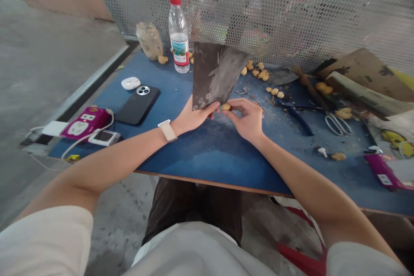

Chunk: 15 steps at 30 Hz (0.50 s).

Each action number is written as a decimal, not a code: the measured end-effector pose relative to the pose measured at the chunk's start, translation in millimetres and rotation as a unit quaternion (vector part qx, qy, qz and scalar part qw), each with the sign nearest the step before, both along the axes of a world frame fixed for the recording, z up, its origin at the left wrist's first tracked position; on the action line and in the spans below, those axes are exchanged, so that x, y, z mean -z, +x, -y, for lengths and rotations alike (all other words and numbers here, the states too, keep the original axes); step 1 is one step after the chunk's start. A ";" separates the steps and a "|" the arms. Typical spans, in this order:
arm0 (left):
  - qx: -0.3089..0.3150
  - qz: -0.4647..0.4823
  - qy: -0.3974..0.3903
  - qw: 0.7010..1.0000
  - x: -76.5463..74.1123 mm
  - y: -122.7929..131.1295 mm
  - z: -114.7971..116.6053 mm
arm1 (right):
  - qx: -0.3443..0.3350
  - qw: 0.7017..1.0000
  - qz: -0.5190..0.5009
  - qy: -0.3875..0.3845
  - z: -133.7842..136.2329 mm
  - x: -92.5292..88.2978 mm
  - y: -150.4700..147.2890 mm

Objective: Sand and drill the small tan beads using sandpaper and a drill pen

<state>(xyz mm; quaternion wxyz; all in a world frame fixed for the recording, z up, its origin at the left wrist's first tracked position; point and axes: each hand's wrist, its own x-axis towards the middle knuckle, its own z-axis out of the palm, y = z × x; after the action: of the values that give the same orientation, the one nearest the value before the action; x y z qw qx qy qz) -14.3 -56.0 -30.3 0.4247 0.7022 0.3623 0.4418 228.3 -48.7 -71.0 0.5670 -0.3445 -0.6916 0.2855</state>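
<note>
Pinching a dark sandpaper sheet (215, 73) upright by its lower edge, the left hand (194, 118) has a firm grip above the blue table (210, 155); just beside it, the right hand (246, 120) holds a small tan nut (225, 106) in a narrow fingertip grip, with more nuts (263, 75) lying beyond.

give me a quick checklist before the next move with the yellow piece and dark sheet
1. Left hand gripping the dark sheet at its lower edge, sheet held up: ok
2. Right hand pinching the yellow piece between its fingertips: ok
3. Yellow piece touching the sheet: cannot tell, they are very close
4. Pliers lying to the right, apart from the hands: ok
5. Water bottle upright and capped behind the sheet: ok
6. Phone lying beyond the left hand, not touching it: ok
</note>
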 end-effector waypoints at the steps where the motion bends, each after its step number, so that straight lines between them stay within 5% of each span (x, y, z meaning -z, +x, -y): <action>1: 0.001 -0.001 0.002 1.000 0.4 -0.1 -0.2 | 0.007 1.000 0.003 -0.001 1.3 -1.8 -0.6; 7: -0.012 -0.025 0.024 0.999 1.3 -2.7 -2.7 | -0.041 0.990 -0.068 -0.120 0.7 -2.9 -3.2; 15: -0.021 -0.054 0.026 0.998 1.4 -4.2 -4.6 | -0.076 0.977 -0.107 -0.168 -6.6 5.2 -6.1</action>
<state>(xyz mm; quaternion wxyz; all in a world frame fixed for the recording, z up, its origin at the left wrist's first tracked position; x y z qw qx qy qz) -18.5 -51.4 -31.7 0.3768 0.7279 0.3880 0.4215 222.1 -42.2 -76.3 0.5480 -0.3485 -0.5936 0.4752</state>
